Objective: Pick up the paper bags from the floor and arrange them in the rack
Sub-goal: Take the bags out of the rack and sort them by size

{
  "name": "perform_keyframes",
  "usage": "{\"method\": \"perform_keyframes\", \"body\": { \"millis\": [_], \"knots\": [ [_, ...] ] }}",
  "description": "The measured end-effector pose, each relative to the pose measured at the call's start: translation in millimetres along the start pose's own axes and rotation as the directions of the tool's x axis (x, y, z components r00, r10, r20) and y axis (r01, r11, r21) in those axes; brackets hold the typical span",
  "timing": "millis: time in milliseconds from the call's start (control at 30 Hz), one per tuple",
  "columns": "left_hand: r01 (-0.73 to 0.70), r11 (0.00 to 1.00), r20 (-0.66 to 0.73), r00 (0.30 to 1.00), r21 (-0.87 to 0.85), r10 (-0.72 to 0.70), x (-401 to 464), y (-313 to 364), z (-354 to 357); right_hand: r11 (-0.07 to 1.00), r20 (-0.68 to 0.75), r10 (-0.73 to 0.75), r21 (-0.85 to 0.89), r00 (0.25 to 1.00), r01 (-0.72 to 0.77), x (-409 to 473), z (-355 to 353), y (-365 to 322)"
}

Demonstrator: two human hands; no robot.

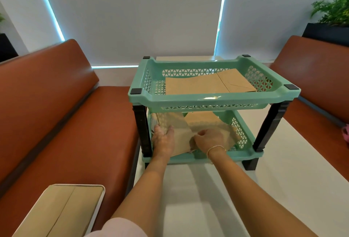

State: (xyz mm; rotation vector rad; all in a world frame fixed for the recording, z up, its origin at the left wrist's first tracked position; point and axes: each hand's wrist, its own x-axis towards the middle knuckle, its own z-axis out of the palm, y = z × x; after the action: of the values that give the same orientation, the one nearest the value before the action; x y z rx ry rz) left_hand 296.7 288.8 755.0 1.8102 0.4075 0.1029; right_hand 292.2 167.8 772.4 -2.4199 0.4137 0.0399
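On the left, one flat brown paper bag (62, 210) lies on a white tray (98, 208) on the orange seat. The left hand (163, 140) presses flat with spread fingers on a brown paper bag (181, 138) in the bottom shelf of the green plastic rack (213, 100) on the white desk (207, 199). The right hand (209, 139) curls and pinches it. I think this bag is being tucked in. Next, push it in flat. I count about two bags below, one more bag on top (207, 83).

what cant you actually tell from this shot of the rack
- Head view: how many paper bags lie in the lower tier; the upper tier and both hands hide them.
- Left hand and right hand: fingertips hidden, so each grip is unclear.
- Tray on the seat: cut off by the bottom edge.
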Motion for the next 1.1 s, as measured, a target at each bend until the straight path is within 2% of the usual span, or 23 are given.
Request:
{"method": "perform_keyframes", "body": {
  "millis": [67, 133, 267, 367, 467, 567, 667, 767, 867, 967, 1100],
  "knots": [
    [-0.003, 1.0, -0.004, 1.0, 0.012, 0.003, -1, 1, 0, 0.959, -0.04, -0.069, -0.278, 0.997, 0.055, 14, -7, 11],
    [-0.007, 1.0, -0.003, 1.0, 0.023, 0.007, -2, 2, 0, 0.888, 0.036, -0.064, -0.455, 0.997, 0.073, 30, -11, 24],
    [-0.001, 0.999, 0.001, 1.0, 0.042, 0.001, 0, 1, 0, 0.82, 0.095, -0.02, -0.567, 0.995, 0.07, 63, -3, 45],
    [0.007, 0.999, -0.001, 1.0, 0.052, -0.007, 4, -1, 1, 0.814, 0.05, -0.05, -0.577, 0.998, 0.07, 68, -3, 46],
    [0.009, 0.999, -0.002, 1.0, 0.051, -0.009, 4, -2, 1, 0.889, 0.005, -0.038, -0.456, 0.999, 0.036, 54, -13, 38],
    [0.011, 0.999, 0.0, 1.0, 0.051, -0.012, 3, -1, 2, 0.987, -0.007, -0.023, -0.159, 1.0, 0.021, 43, -31, 32],
    [0.015, 0.999, -0.002, 1.0, 0.05, -0.015, 3, -1, 2, 0.994, -0.019, -0.023, 0.105, 1.0, 0.025, 37, -44, 31],
    [0.012, 0.999, 0.005, 1.0, 0.041, -0.012, 2, 0, 1, 0.905, -0.131, 0.062, 0.426, 0.989, 0.0, 39, -46, 30],
    [0.007, 0.999, 0.01, 1.0, 0.045, -0.007, 1, 0, 2, 0.726, -0.015, 0.12, 0.683, 0.993, -0.078, 37, -42, 25],
    [0.014, 0.999, 0.012, 1.0, 0.036, -0.014, 0, 1, 1, 0.75, 0.108, 0.094, 0.646, 0.99, -0.142, 27, -26, 19],
    [0.01, 1.0, 0.02, 1.0, -0.001, -0.01, -1, 0, 0, 0.833, 0.166, 0.048, 0.538, 0.985, -0.131, 21, 2, 12]
  ]
}}
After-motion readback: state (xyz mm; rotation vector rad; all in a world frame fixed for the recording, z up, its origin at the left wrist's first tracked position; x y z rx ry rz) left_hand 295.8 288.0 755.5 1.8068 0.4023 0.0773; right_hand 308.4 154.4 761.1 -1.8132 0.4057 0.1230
